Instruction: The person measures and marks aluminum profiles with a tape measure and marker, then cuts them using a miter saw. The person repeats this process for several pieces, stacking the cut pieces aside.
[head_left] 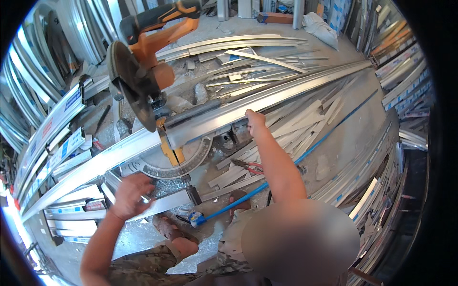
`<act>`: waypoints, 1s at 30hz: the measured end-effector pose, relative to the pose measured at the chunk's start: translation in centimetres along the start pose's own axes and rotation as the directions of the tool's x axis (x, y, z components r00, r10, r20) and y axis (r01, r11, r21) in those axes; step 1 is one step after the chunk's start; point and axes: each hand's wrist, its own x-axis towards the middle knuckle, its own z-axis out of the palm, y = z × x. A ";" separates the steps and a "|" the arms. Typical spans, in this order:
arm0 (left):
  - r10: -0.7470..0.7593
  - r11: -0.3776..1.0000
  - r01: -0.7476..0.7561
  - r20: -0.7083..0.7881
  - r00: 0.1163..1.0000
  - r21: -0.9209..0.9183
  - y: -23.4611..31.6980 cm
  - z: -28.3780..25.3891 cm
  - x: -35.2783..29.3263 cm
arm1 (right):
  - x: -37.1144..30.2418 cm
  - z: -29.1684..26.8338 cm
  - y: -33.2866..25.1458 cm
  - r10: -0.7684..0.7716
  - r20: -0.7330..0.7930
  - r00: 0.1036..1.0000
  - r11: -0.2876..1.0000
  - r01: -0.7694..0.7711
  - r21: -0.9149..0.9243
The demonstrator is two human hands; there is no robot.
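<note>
My right hand (256,121) is closed on the near edge of a long silvery metal profile (296,93), which lies across the saw's base toward the far right. A second long profile (102,164) runs from the blade area to the lower left. My left hand (131,196) hovers near the turntable's front edge, fingers loosely bent and apart, holding nothing. Between the two profiles is the yellow slotted insert (171,151) of the round saw table (195,159). The orange and black mitre saw head (148,62) is raised above it, its blade (125,83) clear of the metal.
Offcuts (305,114) cover the floor, with red-handled pliers (248,166) among them. A blue strip (305,155) reaches down to a blue-and-white tape measure (195,218) near my feet. Profiles stand in racks (36,81) at left and stacks (405,95) at right.
</note>
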 end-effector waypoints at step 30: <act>-0.398 0.888 0.427 0.179 0.900 -0.172 11.7 21.0 0.0 | -22.0 -17.8 10.0 0.118 -0.329 0.937 0.823 0.093 0.560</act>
